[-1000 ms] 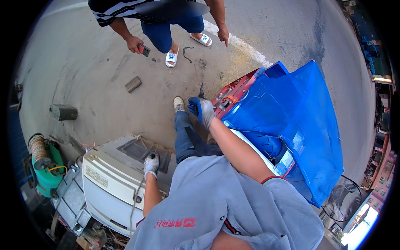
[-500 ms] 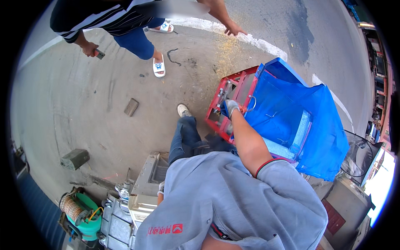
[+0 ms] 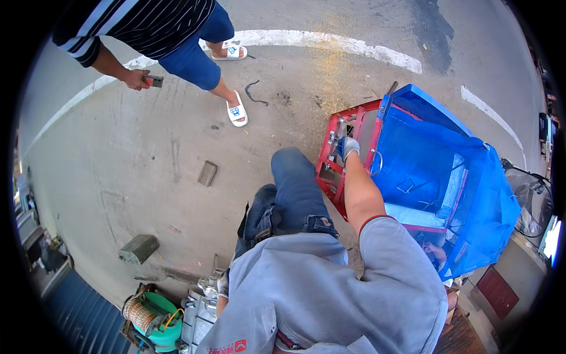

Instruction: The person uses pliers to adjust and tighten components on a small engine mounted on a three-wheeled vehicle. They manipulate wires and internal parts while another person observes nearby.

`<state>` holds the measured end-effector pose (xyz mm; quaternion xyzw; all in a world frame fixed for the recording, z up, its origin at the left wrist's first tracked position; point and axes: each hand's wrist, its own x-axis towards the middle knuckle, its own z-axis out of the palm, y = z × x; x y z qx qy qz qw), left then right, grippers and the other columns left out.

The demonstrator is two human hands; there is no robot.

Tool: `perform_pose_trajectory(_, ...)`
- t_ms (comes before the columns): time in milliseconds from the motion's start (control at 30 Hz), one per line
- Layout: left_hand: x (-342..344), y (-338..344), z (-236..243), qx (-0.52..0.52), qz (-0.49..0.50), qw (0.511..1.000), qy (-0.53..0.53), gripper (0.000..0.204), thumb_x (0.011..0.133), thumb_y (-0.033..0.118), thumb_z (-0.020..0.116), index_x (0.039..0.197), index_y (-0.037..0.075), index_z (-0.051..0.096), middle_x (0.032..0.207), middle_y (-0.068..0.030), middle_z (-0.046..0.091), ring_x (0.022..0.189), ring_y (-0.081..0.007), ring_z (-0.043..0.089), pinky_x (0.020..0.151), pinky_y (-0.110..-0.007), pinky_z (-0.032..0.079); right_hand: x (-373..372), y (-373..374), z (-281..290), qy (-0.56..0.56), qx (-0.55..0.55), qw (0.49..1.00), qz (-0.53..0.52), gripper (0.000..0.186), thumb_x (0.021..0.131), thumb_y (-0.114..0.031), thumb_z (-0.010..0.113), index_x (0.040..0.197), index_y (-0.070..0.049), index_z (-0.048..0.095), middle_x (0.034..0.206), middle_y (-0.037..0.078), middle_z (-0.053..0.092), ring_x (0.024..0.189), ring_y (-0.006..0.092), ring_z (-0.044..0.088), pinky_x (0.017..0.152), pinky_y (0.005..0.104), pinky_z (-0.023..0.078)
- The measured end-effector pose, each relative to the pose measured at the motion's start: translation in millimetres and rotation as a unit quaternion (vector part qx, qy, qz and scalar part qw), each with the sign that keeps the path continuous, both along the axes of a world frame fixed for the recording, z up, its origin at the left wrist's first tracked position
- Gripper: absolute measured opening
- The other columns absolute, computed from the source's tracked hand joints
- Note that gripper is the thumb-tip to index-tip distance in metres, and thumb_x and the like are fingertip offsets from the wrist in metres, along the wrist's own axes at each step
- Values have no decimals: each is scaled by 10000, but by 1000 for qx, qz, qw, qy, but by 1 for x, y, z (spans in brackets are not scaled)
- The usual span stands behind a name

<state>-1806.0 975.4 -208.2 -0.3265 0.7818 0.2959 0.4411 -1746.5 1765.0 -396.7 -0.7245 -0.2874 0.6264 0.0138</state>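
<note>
Gripping the red metal frame [image 3: 345, 168] at its top bar, the gloved right hand [image 3: 349, 147] has its fingers closed around it; the frame lies straight ahead, butting the blue cart [image 3: 436, 171]. Left hand [image 3: 222, 285] sits far back by the grey machine [image 3: 197, 318], fingers hidden, cannot tell.

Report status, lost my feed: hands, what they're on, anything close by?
Right hand, gloved, grip on red metal frame of blue tarp-covered cart. Left hand low by grey machine, grip unclear. Person in striped shirt standing near.
</note>
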Motion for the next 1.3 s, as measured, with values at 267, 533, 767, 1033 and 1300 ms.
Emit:
perform_pose_trajectory(267,-146,157,39,117,-166,977,66,310,933,340,686,1073,65,717,950,-56,744,775,-184,688,666,-342,499,-79,100,106,191,130,944,-235,245,934,-226,648,1056,-25,719,1004,108,741,855,231,722,751,340,594)
perform_pose_trajectory(533,-357,454,5,119,-142,982,26,406,979,370,670,1226,48,683,1022,-96,748,807,-196,717,662,-325,510,-191,270,155,203,108,971,65,121,843,-123,721,916,-29,741,826,93,717,665,194,675,592,277,539)
perform_pose_trajectory(767,-493,722,14,411,-278,858,133,387,1048,315,580,1276,11,651,1114,-89,732,911,-178,703,829,-307,520,-158,305,129,251,74,943,-204,156,899,-125,671,987,-15,737,750,41,675,601,156,611,550,264,492)
perform_pose_trajectory(1033,-635,889,-47,78,-647,755,-69,270,1011,248,525,1154,71,670,1020,-77,731,914,-228,717,818,-362,566,-93,264,94,343,65,835,-425,163,920,-151,676,931,1,734,737,47,667,587,154,610,551,261,490)
perform_pose_trajectory(1300,-668,1236,-70,44,-726,674,-130,369,999,342,532,1234,81,644,1102,-90,719,947,-267,703,851,-408,533,-137,286,190,86,209,784,-579,319,921,-210,640,1011,86,717,793,113,697,619,175,645,538,289,494)
